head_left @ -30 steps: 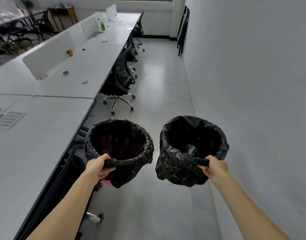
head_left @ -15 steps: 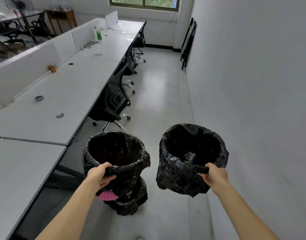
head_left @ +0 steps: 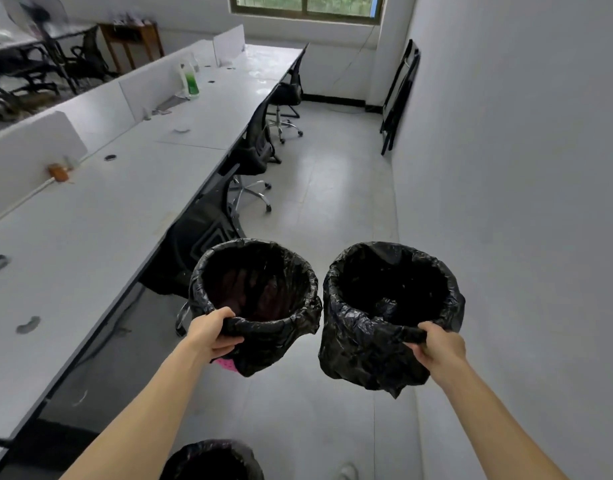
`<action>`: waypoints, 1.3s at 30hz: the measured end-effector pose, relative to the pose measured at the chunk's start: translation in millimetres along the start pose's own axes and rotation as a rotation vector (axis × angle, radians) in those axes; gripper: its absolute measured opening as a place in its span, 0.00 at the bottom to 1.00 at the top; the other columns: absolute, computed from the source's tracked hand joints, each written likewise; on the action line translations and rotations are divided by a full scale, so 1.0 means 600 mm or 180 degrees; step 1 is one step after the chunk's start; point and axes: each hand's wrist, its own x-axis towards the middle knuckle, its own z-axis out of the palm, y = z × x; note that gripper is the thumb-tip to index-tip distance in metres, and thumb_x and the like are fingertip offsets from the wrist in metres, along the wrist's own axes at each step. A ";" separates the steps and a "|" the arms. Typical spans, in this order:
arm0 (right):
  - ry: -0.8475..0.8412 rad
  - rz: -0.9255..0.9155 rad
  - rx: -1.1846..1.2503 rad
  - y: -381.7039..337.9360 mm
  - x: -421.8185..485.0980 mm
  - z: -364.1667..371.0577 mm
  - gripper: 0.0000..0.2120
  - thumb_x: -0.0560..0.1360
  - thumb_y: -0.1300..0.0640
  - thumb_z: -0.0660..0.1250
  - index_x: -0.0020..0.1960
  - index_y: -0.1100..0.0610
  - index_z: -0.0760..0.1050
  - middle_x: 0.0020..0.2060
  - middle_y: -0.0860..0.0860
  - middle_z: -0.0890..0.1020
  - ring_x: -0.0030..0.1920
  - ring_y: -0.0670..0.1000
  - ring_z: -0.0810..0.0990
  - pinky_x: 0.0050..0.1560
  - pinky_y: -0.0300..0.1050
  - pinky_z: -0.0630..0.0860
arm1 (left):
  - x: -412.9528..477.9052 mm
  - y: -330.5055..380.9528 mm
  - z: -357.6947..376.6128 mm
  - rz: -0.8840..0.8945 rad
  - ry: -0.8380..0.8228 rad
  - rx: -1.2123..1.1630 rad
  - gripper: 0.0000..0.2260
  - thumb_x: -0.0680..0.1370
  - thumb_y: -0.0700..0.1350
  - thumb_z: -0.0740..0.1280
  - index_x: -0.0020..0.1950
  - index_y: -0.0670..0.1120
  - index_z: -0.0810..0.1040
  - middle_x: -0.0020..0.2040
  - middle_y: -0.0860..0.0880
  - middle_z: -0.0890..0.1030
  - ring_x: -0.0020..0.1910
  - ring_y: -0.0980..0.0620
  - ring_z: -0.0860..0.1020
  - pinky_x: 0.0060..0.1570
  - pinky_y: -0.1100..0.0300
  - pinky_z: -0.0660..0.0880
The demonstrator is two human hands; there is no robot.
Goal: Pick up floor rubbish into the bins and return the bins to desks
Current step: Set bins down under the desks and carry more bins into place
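Observation:
I carry two bins lined with black bags, held up above the floor side by side. My left hand grips the near rim of the left bin, whose pink base peeks out below the liner. My right hand grips the near rim of the right bin, fully wrapped in black plastic. Both look dark inside; their contents cannot be made out. A third black-lined bin stands on the floor at the bottom edge, below my left forearm.
A long row of white desks with dividers runs along the left. Black office chairs are tucked at its edge. A white wall closes the right side, with a folded black frame leaning on it. A grey tiled aisle runs ahead.
I have walked forward along the aisle with both bins. The bin on the floor has slid from under the left bin to the bottom edge of the view.

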 end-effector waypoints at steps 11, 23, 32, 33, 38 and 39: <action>-0.0268 -0.0126 -0.0411 -0.318 0.317 0.217 0.03 0.77 0.63 0.66 0.48 0.61 0.71 0.42 0.59 0.80 0.40 0.60 0.84 0.24 0.37 0.76 | 0.219 0.241 0.218 -0.0191 0.0294 -0.0096 0.13 0.74 0.43 0.69 0.57 0.41 0.75 0.54 0.41 0.83 0.39 0.43 0.86 0.44 0.52 0.80; -0.0090 -0.0075 -0.0779 -0.532 0.636 0.515 0.04 0.77 0.61 0.66 0.50 0.61 0.73 0.49 0.60 0.82 0.41 0.61 0.86 0.26 0.40 0.75 | 0.573 0.557 0.410 -0.0333 0.0164 0.0050 0.12 0.76 0.43 0.68 0.57 0.40 0.76 0.55 0.42 0.82 0.40 0.42 0.85 0.52 0.49 0.79; -0.0187 0.0172 -0.1052 -0.647 0.884 0.738 0.17 0.77 0.59 0.67 0.64 0.62 0.71 0.55 0.60 0.81 0.42 0.59 0.86 0.29 0.41 0.76 | 0.797 0.765 0.523 -0.0422 0.0199 -0.0066 0.14 0.77 0.45 0.68 0.60 0.40 0.74 0.53 0.41 0.84 0.38 0.43 0.86 0.43 0.52 0.80; -0.0196 0.0208 -0.1105 -0.652 0.907 0.758 0.16 0.77 0.59 0.67 0.64 0.62 0.71 0.55 0.60 0.81 0.42 0.59 0.86 0.29 0.41 0.77 | 0.815 0.775 0.528 -0.0466 0.0268 -0.0081 0.14 0.77 0.44 0.68 0.60 0.40 0.74 0.53 0.40 0.83 0.39 0.42 0.86 0.43 0.52 0.80; -0.0398 0.0318 -0.1565 -0.687 1.096 0.922 0.17 0.78 0.58 0.65 0.65 0.62 0.70 0.56 0.61 0.80 0.41 0.58 0.86 0.29 0.41 0.79 | 0.975 0.842 0.572 -0.0718 0.0675 -0.0258 0.11 0.77 0.41 0.66 0.58 0.39 0.73 0.54 0.39 0.83 0.42 0.40 0.85 0.43 0.51 0.79; -0.0391 0.0343 -0.1687 -0.695 1.124 0.956 0.17 0.79 0.59 0.64 0.65 0.63 0.69 0.53 0.62 0.80 0.40 0.58 0.86 0.29 0.41 0.78 | 0.999 0.852 0.580 -0.0781 0.0773 -0.0293 0.09 0.77 0.41 0.66 0.56 0.39 0.73 0.53 0.39 0.83 0.42 0.40 0.85 0.47 0.49 0.80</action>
